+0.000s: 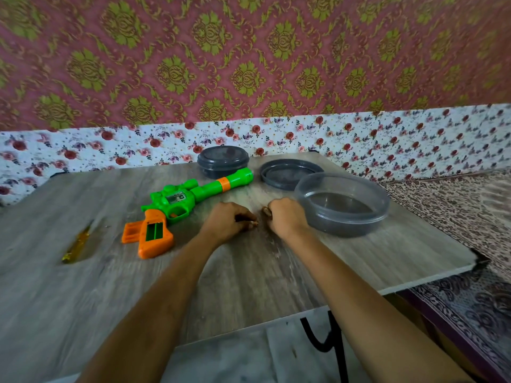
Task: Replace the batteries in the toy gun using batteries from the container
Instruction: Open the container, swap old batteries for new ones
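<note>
A green and orange toy gun (179,203) lies on the wooden table (83,286), its orange grip (153,236) toward me with the battery slot uncovered. My left hand (226,221) rests on the table right of the grip, fingers curled round a small dark thing, seemingly a battery. My right hand (284,217) sits close beside it, fingers curled on a brownish battery tip (266,210). The open grey container (343,205) stands just right of my right hand.
The container's lid (290,172) lies behind it, and a second closed grey container (222,161) stands at the back. A yellow screwdriver (76,246) lies at the left. The table's right edge (442,275) drops to a patterned carpet.
</note>
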Available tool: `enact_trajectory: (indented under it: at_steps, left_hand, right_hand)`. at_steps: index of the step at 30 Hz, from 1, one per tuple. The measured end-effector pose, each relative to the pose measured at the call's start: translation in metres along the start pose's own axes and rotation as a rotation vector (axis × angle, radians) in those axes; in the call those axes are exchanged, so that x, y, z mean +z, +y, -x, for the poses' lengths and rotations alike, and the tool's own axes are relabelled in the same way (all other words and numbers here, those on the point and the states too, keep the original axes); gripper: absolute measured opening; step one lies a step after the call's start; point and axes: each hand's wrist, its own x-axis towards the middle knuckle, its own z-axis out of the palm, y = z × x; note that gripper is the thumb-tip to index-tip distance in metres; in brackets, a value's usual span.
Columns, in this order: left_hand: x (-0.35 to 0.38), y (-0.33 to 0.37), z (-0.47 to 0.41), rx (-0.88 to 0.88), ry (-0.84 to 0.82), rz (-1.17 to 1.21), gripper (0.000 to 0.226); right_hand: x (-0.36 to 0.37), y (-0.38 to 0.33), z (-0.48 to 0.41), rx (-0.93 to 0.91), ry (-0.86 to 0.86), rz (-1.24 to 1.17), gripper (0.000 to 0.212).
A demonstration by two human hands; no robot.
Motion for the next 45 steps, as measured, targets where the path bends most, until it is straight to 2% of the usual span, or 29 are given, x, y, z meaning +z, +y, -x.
enact_trajectory:
  at_steps: [6, 10, 15, 18, 24, 26, 28, 31, 34, 37, 40, 42, 43, 45]
  left_hand:
    - [-0.002, -0.004, 0.005, -0.058, 0.093, -0.039, 0.019]
    - [-0.009, -0.005, 0.007, -0.120, 0.155, 0.028, 0.016]
    - [-0.010, 0.003, 0.003, -0.180, 0.152, 0.051, 0.016]
    - [-0.008, 0.009, -0.001, -0.238, 0.174, 0.158, 0.014]
    - [-0.015, 0.046, -0.037, -0.197, 0.215, 0.341, 0.015]
    - [-0.012, 0.072, -0.054, -0.132, 0.185, 0.332, 0.015]
    - [-0.002, 0.101, -0.071, -0.048, 0.126, 0.259, 0.014]
    - [0.020, 0.136, -0.095, 0.057, 0.021, -0.018, 0.012]
    - [0.046, 0.156, -0.109, 0.030, -0.145, -0.240, 0.018]
    - [0.062, 0.159, -0.117, -0.008, -0.276, -0.338, 0.020]
    - [0.066, 0.157, -0.121, 0.008, -0.336, -0.330, 0.013]
    - [0.060, 0.151, -0.122, 0.040, -0.361, -0.239, 0.016]
    - [0.054, 0.147, -0.124, 0.041, -0.332, -0.157, 0.018]
    - [0.035, 0.136, -0.131, 0.018, -0.172, 0.011, 0.020]
  right_hand:
    - [-0.008, -0.001, 0.004, 0.001, 0.026, 0.006, 0.021]
    - [-0.011, 0.000, 0.009, 0.002, 0.049, -0.028, 0.022]
    - [-0.011, -0.004, 0.006, 0.048, 0.036, -0.039, 0.030]
    - [-0.016, -0.003, 0.006, 0.065, 0.040, -0.090, 0.026]
    - [-0.069, 0.053, -0.009, 0.180, 0.257, -0.354, 0.018]
    - [-0.083, 0.085, -0.006, 0.252, 0.260, -0.364, 0.015]
    - [-0.080, 0.114, -0.001, 0.333, 0.186, -0.304, 0.018]
    - [-0.063, 0.138, 0.000, 0.429, 0.103, -0.211, 0.017]
    - [-0.054, 0.147, -0.002, 0.445, 0.064, -0.163, 0.014]
    - [-0.045, 0.147, -0.006, 0.458, 0.015, -0.119, 0.014]
    - [-0.038, 0.148, -0.009, 0.446, -0.001, -0.111, 0.014]
    - [-0.038, 0.151, -0.009, 0.437, -0.027, -0.139, 0.012]
    - [-0.039, 0.153, -0.008, 0.435, -0.031, -0.175, 0.013]
    - [-0.044, 0.157, -0.004, 0.416, 0.009, -0.267, 0.023]
